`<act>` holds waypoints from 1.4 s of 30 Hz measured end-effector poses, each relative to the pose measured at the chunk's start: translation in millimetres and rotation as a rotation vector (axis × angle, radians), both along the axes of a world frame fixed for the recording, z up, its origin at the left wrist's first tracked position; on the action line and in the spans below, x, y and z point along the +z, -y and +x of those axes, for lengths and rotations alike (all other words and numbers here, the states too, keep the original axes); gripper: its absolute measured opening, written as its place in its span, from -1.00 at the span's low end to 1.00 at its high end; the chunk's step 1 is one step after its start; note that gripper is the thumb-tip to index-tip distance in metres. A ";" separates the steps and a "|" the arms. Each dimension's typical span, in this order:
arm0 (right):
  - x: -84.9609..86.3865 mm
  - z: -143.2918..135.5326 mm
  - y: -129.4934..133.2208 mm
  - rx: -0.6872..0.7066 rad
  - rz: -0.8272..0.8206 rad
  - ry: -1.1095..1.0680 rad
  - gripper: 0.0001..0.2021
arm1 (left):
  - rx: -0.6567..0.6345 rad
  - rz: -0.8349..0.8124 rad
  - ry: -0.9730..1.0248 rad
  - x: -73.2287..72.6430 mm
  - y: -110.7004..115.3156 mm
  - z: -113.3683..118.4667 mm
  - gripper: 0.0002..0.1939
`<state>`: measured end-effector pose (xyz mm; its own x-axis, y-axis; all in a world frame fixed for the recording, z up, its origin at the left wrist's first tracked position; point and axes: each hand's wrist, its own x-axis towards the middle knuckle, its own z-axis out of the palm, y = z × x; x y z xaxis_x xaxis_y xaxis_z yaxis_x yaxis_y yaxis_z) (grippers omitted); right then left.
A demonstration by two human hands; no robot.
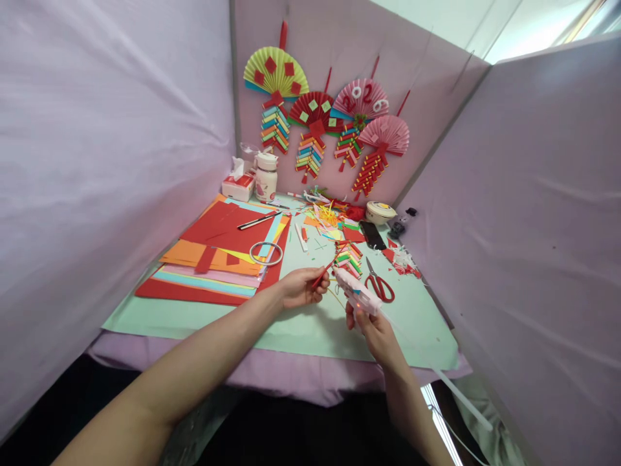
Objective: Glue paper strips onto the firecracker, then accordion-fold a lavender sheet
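My left hand [305, 287] pinches a thin red paper strip [321, 277] that slants up toward the middle of the table. In my right hand [371, 327] is a pale pink hot glue gun [358, 292] with a small orange light lit on it. Its nozzle points up and left, close to the red strip; whether they touch I cannot tell. Just beyond the nozzle lies a string of colourful paper firecrackers [350, 261], partly hidden. Red-handled scissors [380, 285] lie open on the table, right of the glue gun.
Stacked coloured paper [233, 239] lies at left, with a silver ring [266, 254] and a utility knife [259, 221] on it. Paper scraps [327, 215], a phone [372, 235] and a lidded bowl [380, 212] sit farther back. Paper fans [276, 71] hang on the back wall.
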<state>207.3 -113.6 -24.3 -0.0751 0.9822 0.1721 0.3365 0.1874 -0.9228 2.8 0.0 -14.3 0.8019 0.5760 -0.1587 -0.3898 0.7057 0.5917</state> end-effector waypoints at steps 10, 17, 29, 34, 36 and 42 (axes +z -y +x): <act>-2.2 -1.9 -0.9 -0.029 -0.003 0.002 -0.61 | -0.015 0.012 -0.008 -1.5 0.3 0.1 -0.77; -3.0 -3.1 -0.8 -0.038 -0.002 0.017 -0.63 | -0.020 -0.006 -0.021 1.7 2.0 -0.9 -0.77; 7.5 11.4 -4.4 -0.232 0.019 0.117 -0.58 | 0.029 -0.031 -0.038 3.7 0.9 -0.9 -0.74; 15.2 74.2 -15.2 -0.444 0.056 0.242 -0.63 | 0.061 -0.040 -0.053 4.8 -0.3 -0.6 -0.73; 18.2 114.0 -20.0 -0.491 0.057 0.282 -0.55 | 0.073 -0.043 -0.057 4.6 -1.1 -0.3 -0.74; 7.5 210.8 -21.8 -0.497 -0.024 0.740 -0.49 | 0.078 -0.041 -0.045 0.2 -4.6 0.8 -0.77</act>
